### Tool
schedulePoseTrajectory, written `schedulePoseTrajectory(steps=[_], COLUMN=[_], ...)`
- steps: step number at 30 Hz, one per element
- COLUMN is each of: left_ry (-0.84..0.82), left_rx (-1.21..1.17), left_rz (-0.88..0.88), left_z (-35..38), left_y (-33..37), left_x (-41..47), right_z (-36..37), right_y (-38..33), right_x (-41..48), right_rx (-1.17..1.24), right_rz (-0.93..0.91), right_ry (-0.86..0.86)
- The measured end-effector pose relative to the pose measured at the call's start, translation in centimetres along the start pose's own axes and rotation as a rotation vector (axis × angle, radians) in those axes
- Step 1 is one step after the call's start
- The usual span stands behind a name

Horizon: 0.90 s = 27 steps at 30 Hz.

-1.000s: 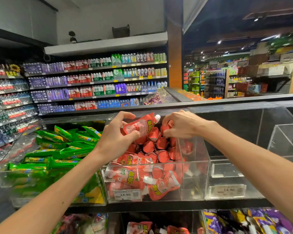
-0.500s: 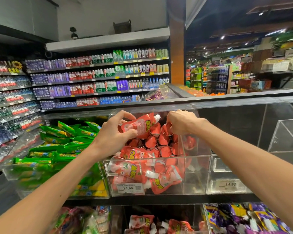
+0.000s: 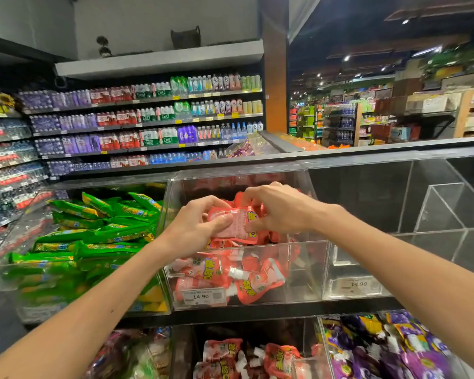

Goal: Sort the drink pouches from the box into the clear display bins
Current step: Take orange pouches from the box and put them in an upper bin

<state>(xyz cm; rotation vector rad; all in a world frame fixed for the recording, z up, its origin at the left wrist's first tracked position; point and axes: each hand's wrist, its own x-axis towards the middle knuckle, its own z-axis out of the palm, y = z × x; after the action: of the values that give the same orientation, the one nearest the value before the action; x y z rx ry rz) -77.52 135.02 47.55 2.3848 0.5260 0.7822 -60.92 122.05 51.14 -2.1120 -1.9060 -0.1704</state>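
Left hand (image 3: 195, 231) is gripping a red drink pouch (image 3: 234, 225), its thumb pressing across the pale front face and its fingers curling behind the pouch's left edge.

Sweeping from the left, a clear bin (image 3: 0, 272) is holding green pouches (image 3: 104, 231). They are heaping above its front rim and leaning toward the wall it is sharing with the middle bin (image 3: 307, 269).

The held pouch is hovering over this middle bin, just above a pile of red pouches (image 3: 257, 280). That pile is pressing against the front wall behind a 14.90 price label (image 3: 200, 296). Toward the bin's right front corner the acrylic is showing through, with only a few pouches lying there.

Right hand (image 3: 279, 209) is pinching the same pouch at its upper right corner, fingers curling over the top edge. Both forearms are reaching in over the front rim, and the bin's sloping back wall is rising close behind the knuckles.

Further right, another clear bin (image 3: 394, 269) is carrying a second price label (image 3: 359, 284), and an upright acrylic divider (image 3: 449, 209) is standing inside it toward the back.

Below the shelf edge, lower red pouches (image 3: 225, 354) are lying under the middle bin, and purple pouches (image 3: 381, 348) are crowding the space to their right.
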Motion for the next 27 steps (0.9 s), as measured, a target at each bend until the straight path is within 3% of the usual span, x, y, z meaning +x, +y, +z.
schedulePoseTrajectory(steps=[2,5,8,10,12,14,16,18,22,27], left_ry=[-0.022,-0.034,-0.053,-0.013,0.05,0.047,-0.045,-0.076,0.171,-0.08], left_rx=[-0.057,0.065,0.112,-0.022,-0.231,-0.456,-0.534,-0.464,-0.202,0.13], left_rz=[-0.004,0.045,0.048,-0.001,-0.105,-0.207,-0.257,-0.279,-0.168,-0.098], left_z=[0.6,0.3,0.5,0.8,1.2,1.8,2.2,1.8,-0.8,1.2], left_y=[0.1,0.6,2.2,2.6,2.6,2.7,3.0,3.1,2.2,1.5], left_x=[0.0,0.7,1.3,1.4,1.3,1.1,0.9,1.0,1.6,1.3], right_z=[-0.7,-2.5,-3.5,-3.1,-2.1,-0.6,0.7,0.6,-0.9,-0.6], right_y=[0.1,0.0,-0.5,-0.6,-0.6,-0.4,0.1,0.8,0.8,-1.5], right_x=[-0.3,-0.2,0.4,0.7,0.5,0.2,0.1,-0.1,-0.2,1.2], right_rx=[0.043,0.118,0.048,0.048,0.233,0.47,0.541,0.442,0.142,-0.31], right_rz=[0.014,0.032,0.02,0.029,0.13,0.252,0.284,0.259,0.094,-0.025], right_ry=[0.02,0.113,0.218,0.407,0.533,0.42,0.293,0.274,0.084,-0.175])
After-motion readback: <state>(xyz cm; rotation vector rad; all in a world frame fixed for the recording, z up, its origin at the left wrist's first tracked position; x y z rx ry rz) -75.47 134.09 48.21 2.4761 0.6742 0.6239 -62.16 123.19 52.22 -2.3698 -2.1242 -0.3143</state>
